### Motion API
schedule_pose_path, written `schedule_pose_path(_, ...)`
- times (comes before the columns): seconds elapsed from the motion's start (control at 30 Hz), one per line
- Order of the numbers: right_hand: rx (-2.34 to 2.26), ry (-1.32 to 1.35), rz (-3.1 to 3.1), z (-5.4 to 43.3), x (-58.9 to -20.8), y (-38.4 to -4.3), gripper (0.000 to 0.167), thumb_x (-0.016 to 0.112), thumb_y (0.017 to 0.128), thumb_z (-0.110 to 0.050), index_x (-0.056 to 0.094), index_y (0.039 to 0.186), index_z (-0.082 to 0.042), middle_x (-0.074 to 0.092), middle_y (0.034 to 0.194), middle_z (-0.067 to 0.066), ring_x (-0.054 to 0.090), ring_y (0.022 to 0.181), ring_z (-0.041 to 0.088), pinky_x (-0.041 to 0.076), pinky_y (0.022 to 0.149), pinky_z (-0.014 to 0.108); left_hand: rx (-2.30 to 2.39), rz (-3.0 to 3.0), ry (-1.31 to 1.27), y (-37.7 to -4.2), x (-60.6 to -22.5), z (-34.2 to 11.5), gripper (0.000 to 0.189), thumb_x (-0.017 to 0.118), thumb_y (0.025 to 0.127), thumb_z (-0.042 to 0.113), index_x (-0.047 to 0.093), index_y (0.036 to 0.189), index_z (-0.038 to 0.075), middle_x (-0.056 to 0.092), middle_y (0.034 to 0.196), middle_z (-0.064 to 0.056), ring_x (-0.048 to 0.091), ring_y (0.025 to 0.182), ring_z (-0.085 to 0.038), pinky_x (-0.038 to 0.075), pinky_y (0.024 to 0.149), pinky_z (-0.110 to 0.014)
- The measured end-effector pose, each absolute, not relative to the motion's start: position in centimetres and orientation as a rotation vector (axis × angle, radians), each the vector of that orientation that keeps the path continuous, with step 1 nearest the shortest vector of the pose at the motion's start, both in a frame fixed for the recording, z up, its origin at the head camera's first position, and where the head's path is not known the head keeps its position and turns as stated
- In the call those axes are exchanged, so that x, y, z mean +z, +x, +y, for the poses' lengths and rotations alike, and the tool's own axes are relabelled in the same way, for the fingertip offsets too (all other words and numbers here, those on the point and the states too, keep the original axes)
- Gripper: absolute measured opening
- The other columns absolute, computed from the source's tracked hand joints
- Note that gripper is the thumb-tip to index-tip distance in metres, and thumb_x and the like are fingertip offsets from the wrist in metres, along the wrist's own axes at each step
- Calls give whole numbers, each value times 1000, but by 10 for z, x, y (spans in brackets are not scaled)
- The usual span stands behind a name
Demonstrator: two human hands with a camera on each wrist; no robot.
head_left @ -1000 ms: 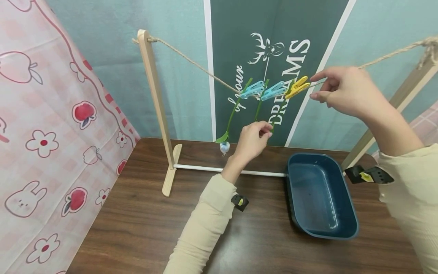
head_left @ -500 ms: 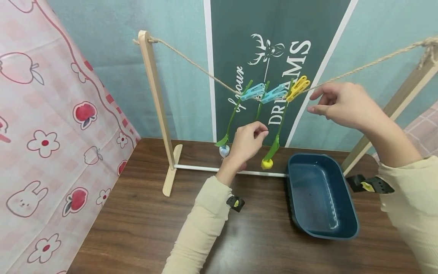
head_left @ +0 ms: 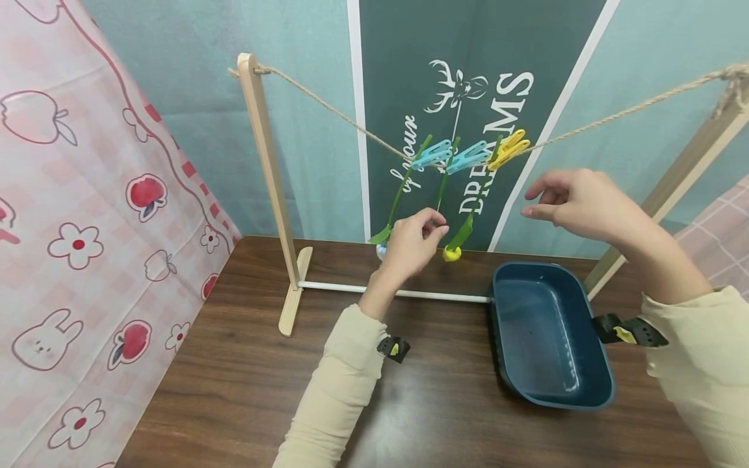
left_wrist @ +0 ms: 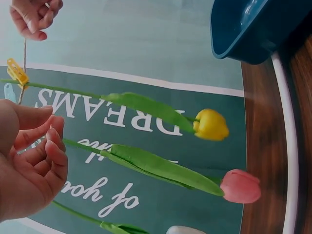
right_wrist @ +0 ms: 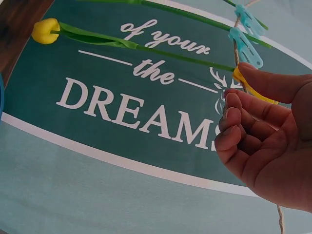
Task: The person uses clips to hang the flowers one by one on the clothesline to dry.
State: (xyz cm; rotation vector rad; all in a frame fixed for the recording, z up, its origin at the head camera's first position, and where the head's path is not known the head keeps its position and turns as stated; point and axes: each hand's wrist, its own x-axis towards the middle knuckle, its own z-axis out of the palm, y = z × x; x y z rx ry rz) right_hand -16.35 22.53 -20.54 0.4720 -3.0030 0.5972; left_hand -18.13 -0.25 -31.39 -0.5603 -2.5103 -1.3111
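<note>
Three artificial tulips hang heads-down from a rope [head_left: 620,114]. Two light-blue clothespins [head_left: 432,156] and a yellow clothespin [head_left: 509,149] clip their stems. The yellow tulip [left_wrist: 211,125] hangs under the yellow clothespin. In the left wrist view the pink tulip [left_wrist: 241,186] is beside it; my left hand hides its head in the head view. A pale blue-white tulip [head_left: 381,251] hangs leftmost, partly covered. My left hand [head_left: 412,244] is in front of the stems, fingers loosely curled, holding nothing. My right hand [head_left: 591,201] hovers below the rope, right of the yellow clothespin, holding nothing.
A wooden post [head_left: 263,162] on a flat foot carries the rope's left end, and another post [head_left: 679,175] the right. A white rod [head_left: 351,288] runs low between them. A dark-blue basin [head_left: 538,338] stands on the wooden table [head_left: 234,390] at the right.
My right hand has come off the rope and moved down. My left hand has drawn back left from the yellow tulip, which now hangs freely and has swung slightly.
</note>
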Motion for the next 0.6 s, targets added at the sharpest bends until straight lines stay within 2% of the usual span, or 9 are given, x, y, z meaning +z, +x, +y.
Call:
schedule_pose_path(0.2,610,478,-2992,229,-214,-160,24,66,84,-19,62,100,-2,57,71,5,48,62,21,36,52,31,-1311,-2521,-524,-179,-315,-8,10,61,88,18,63,94,10,56,69,4,49,59,-9,38,58,-21)
schedule_pose_path(0.6,639,446,-3010,234,-223,-155,30,62,87,-25,61,105,-1,60,77,7,50,71,24,40,57,33,-1343,-2562,-501,-175,-316,-24,13,60,89,20,63,97,10,58,72,2,52,64,-10,39,58,-21)
